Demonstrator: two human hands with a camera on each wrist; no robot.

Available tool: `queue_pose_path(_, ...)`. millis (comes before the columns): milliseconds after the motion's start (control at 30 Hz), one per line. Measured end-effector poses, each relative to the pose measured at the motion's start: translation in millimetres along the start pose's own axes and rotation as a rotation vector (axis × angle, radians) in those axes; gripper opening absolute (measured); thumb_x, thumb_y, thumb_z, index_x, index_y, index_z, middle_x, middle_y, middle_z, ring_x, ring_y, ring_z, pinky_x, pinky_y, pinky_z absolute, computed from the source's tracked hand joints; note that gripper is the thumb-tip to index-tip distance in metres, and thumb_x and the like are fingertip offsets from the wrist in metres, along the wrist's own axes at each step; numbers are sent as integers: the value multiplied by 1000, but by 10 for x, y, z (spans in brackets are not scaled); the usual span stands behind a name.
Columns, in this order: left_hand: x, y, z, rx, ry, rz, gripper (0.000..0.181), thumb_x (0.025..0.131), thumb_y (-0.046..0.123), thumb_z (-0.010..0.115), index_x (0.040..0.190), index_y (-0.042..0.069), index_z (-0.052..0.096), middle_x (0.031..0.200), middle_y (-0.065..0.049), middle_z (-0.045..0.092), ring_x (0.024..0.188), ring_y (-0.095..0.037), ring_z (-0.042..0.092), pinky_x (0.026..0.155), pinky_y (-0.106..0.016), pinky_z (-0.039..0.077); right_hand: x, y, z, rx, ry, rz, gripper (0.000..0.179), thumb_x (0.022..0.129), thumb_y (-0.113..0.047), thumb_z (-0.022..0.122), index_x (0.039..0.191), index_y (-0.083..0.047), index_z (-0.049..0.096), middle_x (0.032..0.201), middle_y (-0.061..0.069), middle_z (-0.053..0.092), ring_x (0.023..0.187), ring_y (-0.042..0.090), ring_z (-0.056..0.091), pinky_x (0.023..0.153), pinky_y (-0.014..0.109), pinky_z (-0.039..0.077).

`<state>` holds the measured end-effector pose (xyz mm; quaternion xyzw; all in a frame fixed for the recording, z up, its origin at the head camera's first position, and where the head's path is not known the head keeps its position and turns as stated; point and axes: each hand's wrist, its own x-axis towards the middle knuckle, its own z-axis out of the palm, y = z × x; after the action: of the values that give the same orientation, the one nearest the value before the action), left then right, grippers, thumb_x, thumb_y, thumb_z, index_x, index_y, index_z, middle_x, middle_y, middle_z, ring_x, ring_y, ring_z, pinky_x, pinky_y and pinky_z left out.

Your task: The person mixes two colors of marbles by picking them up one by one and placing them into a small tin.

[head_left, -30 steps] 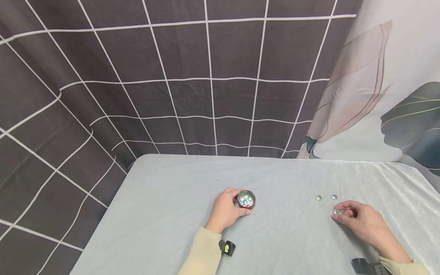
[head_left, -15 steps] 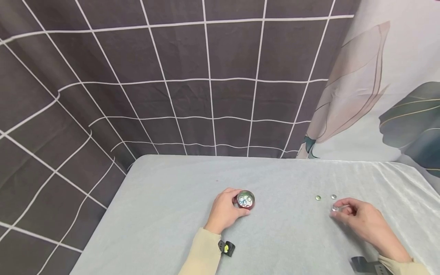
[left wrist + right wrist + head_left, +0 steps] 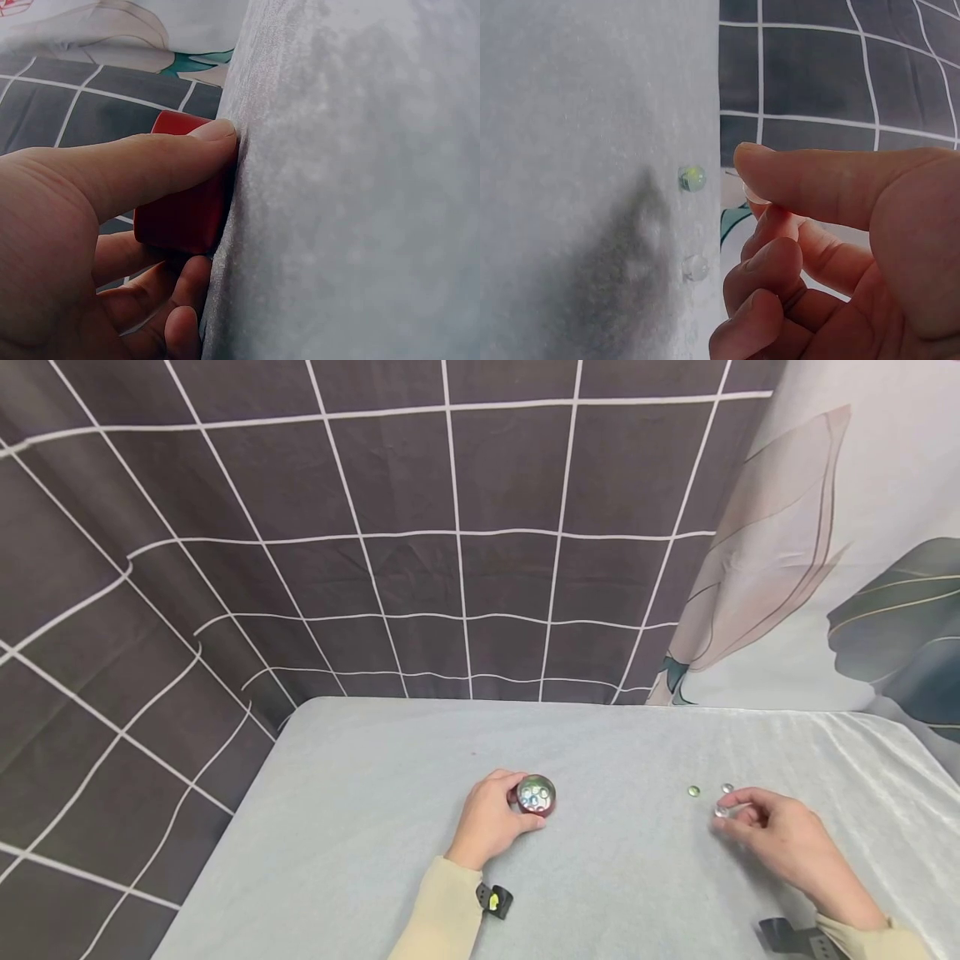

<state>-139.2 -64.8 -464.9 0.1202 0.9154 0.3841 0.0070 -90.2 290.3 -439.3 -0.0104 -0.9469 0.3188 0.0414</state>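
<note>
My left hand (image 3: 487,818) grips a small round red tin (image 3: 537,777) standing on the cloth, with several clear and bluish glass marbles inside. In the left wrist view the thumb lies across the tin's red side wall (image 3: 180,217) and the other fingers are behind it. Between thumb and forefinger, my right hand (image 3: 791,843) pinches a clear glass marble (image 3: 721,811) above the table; the thumb mostly covers this marble (image 3: 753,195) in the right wrist view. Just beyond that hand lie a green-tinted marble (image 3: 693,791) and another clear marble (image 3: 727,787).
A pale grey velvety cloth (image 3: 360,827) covers the table. Dark grid-patterned curtain (image 3: 405,577) hangs behind and to the left, and a white leaf-print curtain (image 3: 787,635) hangs at the back right. Each wrist wears a black strap (image 3: 495,900).
My right hand, with the clear marble pinched in it, has shifted slightly left and away from me. The left hand and the tin have stayed in place.
</note>
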Motion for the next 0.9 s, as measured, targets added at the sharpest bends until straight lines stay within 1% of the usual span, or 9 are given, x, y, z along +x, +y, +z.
queue_pose_path(200, -4, -3, 3, -6, 1, -2, 55, 71, 21, 92, 121, 6, 71, 116, -5, 68, 109, -24, 64, 97, -40, 49, 3, -37, 39, -2, -7, 0, 22, 84, -15, 80, 98, -2, 70, 66, -7, 54, 55, 2, 43, 53, 26, 36)
queue_pose_path(467, -4, -7, 4, -9, 1, -9, 56, 71, 21, 92, 121, 6, 71, 117, -5, 68, 110, -25, 63, 97, -41, 48, 16, -87, 68, -6, -16, 0, 22, 86, -17, 78, 99, -2, 69, 67, -4, 55, 55, 4, 43, 51, 26, 36)
queue_pose_path(700, -4, -4, 2, -13, 2, -8, 55, 72, 20, 92, 121, 6, 71, 116, -5, 68, 110, -24, 64, 97, -41, 48, 17, -130, 88, 0, 19, -28, 20, 85, -16, 79, 97, -4, 70, 65, -6, 54, 54, 3, 43, 50, 26, 35)
queue_pose_path(900, -6, 1, 0, -14, 4, -7, 55, 71, 20, 92, 120, 7, 71, 116, -5, 68, 109, -23, 64, 96, -40, 49, 25, -186, 108, 2, 24, -41, 21, 84, -16, 80, 97, -4, 70, 66, -6, 54, 56, 2, 43, 52, 25, 36)
